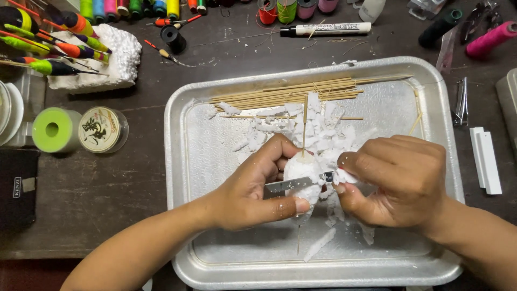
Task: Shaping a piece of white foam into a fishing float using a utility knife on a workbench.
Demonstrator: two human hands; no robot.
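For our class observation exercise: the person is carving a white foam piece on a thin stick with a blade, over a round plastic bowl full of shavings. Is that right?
Not quite. The head view shows a rectangular metal tray, not a round plastic bowl. The rest holds: the left hand and right hand work a blade on the white foam piece on its stick, above shavings.

You see a dull dimpled metal tray (215, 108), crumbly white foam piece (301, 183), bare wooden sticks (285, 94) at 12 o'clock, shiny steel blade (288, 185).
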